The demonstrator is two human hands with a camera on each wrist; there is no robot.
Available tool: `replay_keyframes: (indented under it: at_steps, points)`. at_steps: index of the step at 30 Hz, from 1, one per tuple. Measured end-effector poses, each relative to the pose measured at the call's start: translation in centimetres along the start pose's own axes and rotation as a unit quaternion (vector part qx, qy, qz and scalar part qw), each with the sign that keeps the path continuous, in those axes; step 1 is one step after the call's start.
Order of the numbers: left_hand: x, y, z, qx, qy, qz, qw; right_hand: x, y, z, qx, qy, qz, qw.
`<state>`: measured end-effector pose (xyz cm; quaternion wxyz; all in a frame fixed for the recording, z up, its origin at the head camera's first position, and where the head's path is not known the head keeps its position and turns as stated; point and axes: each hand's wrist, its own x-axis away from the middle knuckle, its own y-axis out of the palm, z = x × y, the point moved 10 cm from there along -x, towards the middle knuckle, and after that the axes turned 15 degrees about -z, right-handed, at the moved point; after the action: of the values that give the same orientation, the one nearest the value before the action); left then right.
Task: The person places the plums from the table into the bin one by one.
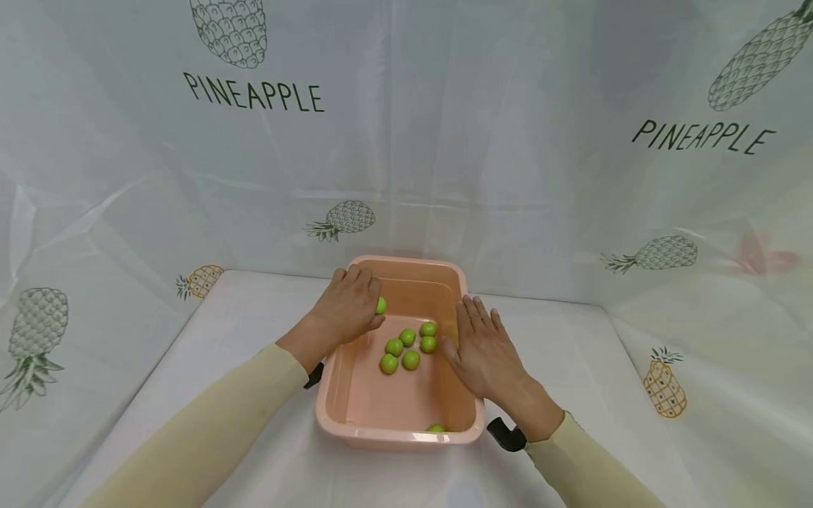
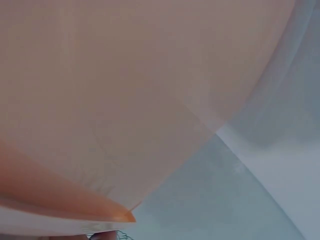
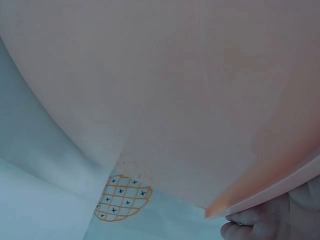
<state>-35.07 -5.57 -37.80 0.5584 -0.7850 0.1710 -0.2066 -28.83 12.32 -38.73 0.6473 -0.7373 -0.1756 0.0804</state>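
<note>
A peach-coloured plastic basin (image 1: 381,406) holds several small green balls (image 1: 411,360), most of them grouped in the middle. One lies at the near wall, partly hidden by the rim. My left hand (image 1: 348,303) reaches over the basin's left rim with bent fingers and holds a green ball (image 1: 381,305), mostly covered by them. Flat across the right rim lies my right hand (image 1: 485,349), its fingers straight and holding nothing. Both wrist views are filled by the basin's outer wall (image 2: 125,100); fingers (image 3: 275,220) show at the rim in the right one.
Underneath is a white table surface (image 1: 546,339). A pale sheet (image 1: 483,141) printed with pineapples hangs behind and at both sides. A black wrist strap piece (image 1: 506,434) sticks out below the right wrist, near the basin.
</note>
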Motion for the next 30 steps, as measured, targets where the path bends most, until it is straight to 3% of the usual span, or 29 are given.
replay_keyframes:
  at_steps: [30]
  points:
    - [-0.01,0.12,-0.36,0.013,-0.012,-0.006,0.9998,-0.03,0.08,0.08,-0.009,0.008,-0.004,0.9999]
